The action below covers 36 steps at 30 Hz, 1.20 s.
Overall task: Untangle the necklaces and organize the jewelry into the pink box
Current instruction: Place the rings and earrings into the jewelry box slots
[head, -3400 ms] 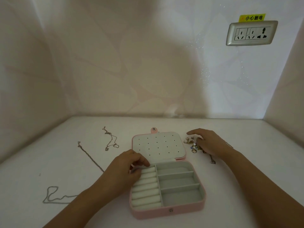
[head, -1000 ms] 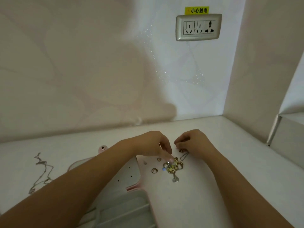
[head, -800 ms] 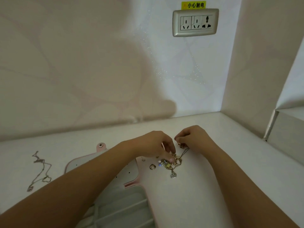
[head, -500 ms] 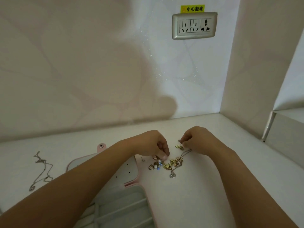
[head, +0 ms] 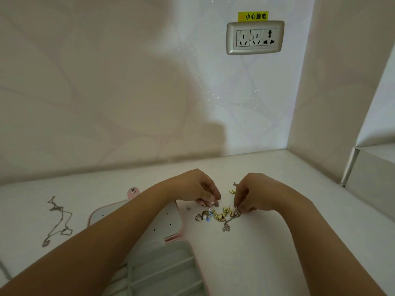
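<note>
The sorting is only just getting going, by the look of it. The pink box [head: 197, 266] is lying open on the bench [head: 288, 253] under the person's left forearm. In the grey compartments and the holed lid, as far as they are showing, nothing is sitting yet, though the arm and the edge of the view are hiding a good part of it.

Just beyond the box's right side, a small heap of jewelry [head: 215, 216] is waiting: gold pieces, a ring or two, something with a blue glint. Both hands are working down into it. The right hand [head: 256, 194] is curling its fingers over the heap's right edge, its grip closing on a pendant chain [head: 226, 227] that is trailing toward the person. The left hand [head: 199, 189] is bending its fingertips onto the heap's far left edge. Whether that grip is actually holding a piece, I cannot tell. A lone stud [head: 188, 207] is lying apart on the left, and a gold bit [head: 232, 191] is sitting between the hands.

Well off to the left, a long necklace [head: 57, 221] is lying kinked on the bench, untouched, and another chain [head: 4, 271] is just showing at the view's edge.

So nearly everything is still waiting, I would say: freeing the chain, straightening the necklaces, then filling the box.
</note>
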{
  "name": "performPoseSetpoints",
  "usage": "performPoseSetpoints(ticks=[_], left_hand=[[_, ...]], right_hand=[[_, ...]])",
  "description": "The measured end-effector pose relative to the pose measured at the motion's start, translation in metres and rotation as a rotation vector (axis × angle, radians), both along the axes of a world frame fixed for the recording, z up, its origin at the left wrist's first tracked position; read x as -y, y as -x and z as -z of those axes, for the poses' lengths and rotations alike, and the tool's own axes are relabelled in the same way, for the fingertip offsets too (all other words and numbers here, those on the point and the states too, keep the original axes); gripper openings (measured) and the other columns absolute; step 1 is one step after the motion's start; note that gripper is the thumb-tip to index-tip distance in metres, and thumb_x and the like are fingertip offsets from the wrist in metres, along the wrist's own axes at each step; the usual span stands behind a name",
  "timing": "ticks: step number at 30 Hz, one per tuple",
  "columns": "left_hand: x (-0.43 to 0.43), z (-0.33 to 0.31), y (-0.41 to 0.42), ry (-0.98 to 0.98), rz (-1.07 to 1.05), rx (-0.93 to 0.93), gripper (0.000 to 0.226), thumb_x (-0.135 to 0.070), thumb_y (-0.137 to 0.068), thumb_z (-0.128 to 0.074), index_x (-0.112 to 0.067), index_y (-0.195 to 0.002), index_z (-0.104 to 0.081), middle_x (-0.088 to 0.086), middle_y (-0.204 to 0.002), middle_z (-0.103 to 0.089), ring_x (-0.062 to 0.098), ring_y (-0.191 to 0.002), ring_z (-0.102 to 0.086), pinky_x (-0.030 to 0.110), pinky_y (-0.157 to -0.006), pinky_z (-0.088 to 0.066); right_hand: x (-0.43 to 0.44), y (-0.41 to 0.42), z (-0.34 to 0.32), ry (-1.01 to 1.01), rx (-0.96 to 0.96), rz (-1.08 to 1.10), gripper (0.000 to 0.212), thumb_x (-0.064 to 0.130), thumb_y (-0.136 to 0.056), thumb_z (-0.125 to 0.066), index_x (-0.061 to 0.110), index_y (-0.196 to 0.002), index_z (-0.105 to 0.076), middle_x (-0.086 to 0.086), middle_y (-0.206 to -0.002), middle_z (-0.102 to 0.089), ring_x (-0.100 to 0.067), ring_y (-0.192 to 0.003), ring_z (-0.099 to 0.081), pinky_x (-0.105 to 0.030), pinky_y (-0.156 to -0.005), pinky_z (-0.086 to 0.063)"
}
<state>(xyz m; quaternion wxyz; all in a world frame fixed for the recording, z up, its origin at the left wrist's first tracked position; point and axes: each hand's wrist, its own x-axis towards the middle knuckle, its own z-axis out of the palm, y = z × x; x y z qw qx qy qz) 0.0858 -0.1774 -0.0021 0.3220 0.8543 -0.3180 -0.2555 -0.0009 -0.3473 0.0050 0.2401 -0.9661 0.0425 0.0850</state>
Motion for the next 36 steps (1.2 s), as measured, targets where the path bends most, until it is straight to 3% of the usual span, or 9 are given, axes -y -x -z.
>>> performPoseSetpoints(ticks=[4,7,10,14,17,22,29,36], left_hand=[[0.003,-0.003,0.003,-0.022,0.015,0.061,0.013,-0.006,-0.086,-0.066,-0.013,-0.095,-0.072,-0.006,-0.083,-0.071,-0.004,-0.067,-0.062,0.007,-0.062,-0.045],[0.003,-0.004,0.005,-0.041,0.023,0.085,0.014,-0.007,-0.084,-0.069,-0.018,-0.091,-0.072,-0.002,-0.088,-0.074,0.000,-0.074,-0.065,0.006,-0.069,-0.045],[0.001,-0.009,0.009,-0.060,0.047,0.094,0.016,-0.006,-0.084,-0.068,-0.016,-0.096,-0.073,0.001,-0.094,-0.074,0.001,-0.080,-0.065,0.006,-0.075,-0.046],[-0.011,-0.021,0.017,-0.001,-0.032,0.117,0.014,-0.013,-0.086,-0.068,-0.020,-0.096,-0.074,-0.005,-0.089,-0.073,0.006,-0.085,-0.064,0.022,-0.084,-0.050],[-0.028,-0.037,0.030,0.168,-0.173,-0.013,0.014,-0.007,-0.089,-0.062,-0.007,-0.099,-0.072,0.008,-0.100,-0.073,0.015,-0.088,-0.068,0.023,-0.077,-0.055],[-0.075,-0.059,0.060,0.308,-0.304,-0.180,0.013,-0.005,-0.090,-0.059,-0.006,-0.096,-0.071,0.005,-0.093,-0.075,0.010,-0.079,-0.070,0.017,-0.066,-0.054],[-0.132,-0.069,0.096,0.356,-0.444,-0.158,0.021,-0.008,-0.081,-0.070,-0.010,-0.102,-0.069,0.008,-0.093,-0.075,0.011,-0.082,-0.071,0.015,-0.065,-0.052],[-0.156,-0.055,0.129,0.201,-0.473,0.014,0.021,-0.013,-0.080,-0.074,-0.014,-0.100,-0.071,0.004,-0.081,-0.075,0.009,-0.072,-0.069,0.015,-0.062,-0.051]], right_hand=[[0.004,0.001,-0.003,-0.011,0.076,0.038,0.018,0.003,-0.078,-0.071,0.021,-0.074,-0.070,0.006,-0.071,-0.063,-0.006,-0.058,-0.056,-0.012,-0.049,-0.040],[0.006,0.001,-0.004,-0.050,0.199,0.050,0.014,0.005,-0.076,-0.072,0.019,-0.076,-0.072,0.007,-0.077,-0.068,-0.009,-0.066,-0.061,-0.012,-0.051,-0.042],[0.006,0.001,-0.006,-0.136,0.322,0.063,0.013,0.005,-0.074,-0.074,0.018,-0.075,-0.073,0.006,-0.071,-0.070,-0.002,-0.060,-0.062,-0.012,-0.054,-0.047],[-0.011,0.002,-0.009,-0.277,0.497,0.030,0.012,0.010,-0.073,-0.077,0.021,-0.072,-0.072,0.008,-0.064,-0.069,0.001,-0.059,-0.063,-0.009,-0.054,-0.047],[-0.034,0.005,-0.010,-0.334,0.617,-0.030,0.013,0.010,-0.074,-0.076,0.022,-0.072,-0.073,0.010,-0.065,-0.069,0.001,-0.064,-0.063,-0.010,-0.058,-0.048],[-0.072,0.017,-0.013,-0.422,0.783,-0.161,0.014,0.008,-0.077,-0.075,0.022,-0.080,-0.078,0.013,-0.072,-0.071,-0.001,-0.070,-0.065,-0.015,-0.068,-0.052],[-0.112,0.029,-0.001,-0.346,0.959,-0.359,0.005,0.020,-0.074,-0.080,0.020,-0.078,-0.076,0.011,-0.068,-0.069,-0.006,-0.064,-0.062,-0.023,-0.060,-0.051],[-0.143,0.040,0.011,-0.197,0.981,-0.563,0.018,0.035,-0.081,-0.060,0.022,-0.079,-0.072,0.012,-0.069,-0.065,-0.002,-0.057,-0.056,-0.029,-0.052,-0.053]])
